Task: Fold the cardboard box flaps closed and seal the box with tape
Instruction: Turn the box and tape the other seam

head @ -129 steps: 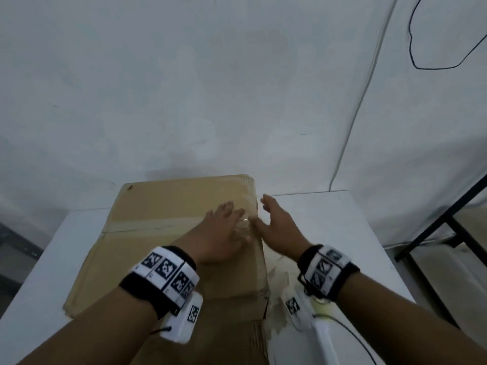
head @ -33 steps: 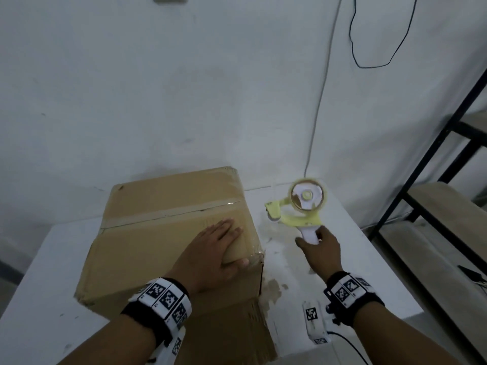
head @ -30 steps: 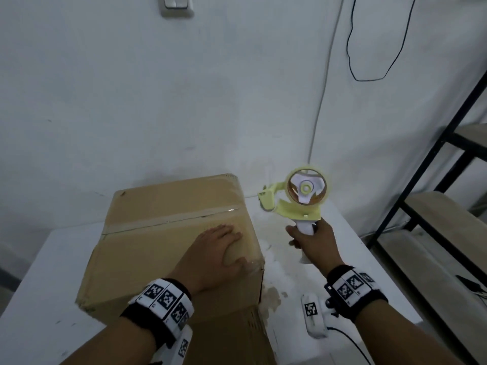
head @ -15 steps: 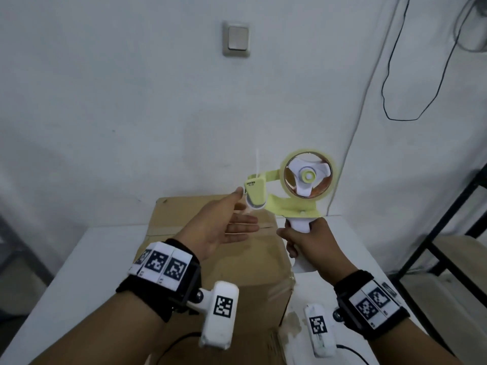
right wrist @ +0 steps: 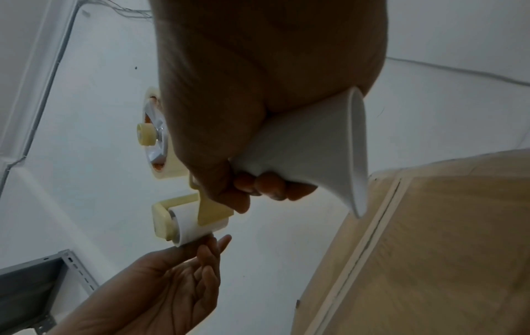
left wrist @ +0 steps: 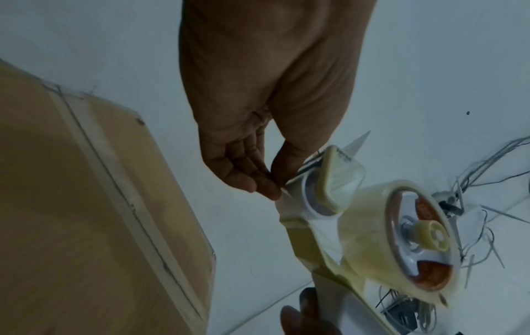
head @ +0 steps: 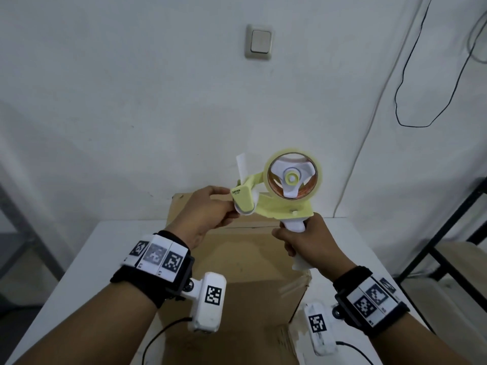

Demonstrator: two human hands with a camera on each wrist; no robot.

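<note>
The brown cardboard box (head: 245, 259) stands on the white table with its top flaps folded flat and an old tape strip along the seam (left wrist: 114, 181). Above it, my right hand (head: 295, 241) grips the white handle (right wrist: 301, 154) of a yellow tape dispenser (head: 279, 196) that carries a clear tape roll (head: 292, 177). My left hand (head: 232, 206) is at the dispenser's front roller (right wrist: 189, 226). Its thumb and fingertips (left wrist: 266, 188) pinch the loose tape end there. A short white tab sticks up above the roller.
The white table (head: 92, 259) shows on both sides of the box. A black metal shelf frame (head: 448, 246) stands to the right, a grey rack (right wrist: 34, 283) to the left. The wall behind carries a light switch (head: 259, 44) and hanging cables (head: 421, 101).
My right hand lifted the dispenser off the table and brought it over the box. My left hand left the box top and rose to the roller, where it now pinches the tape end.
</note>
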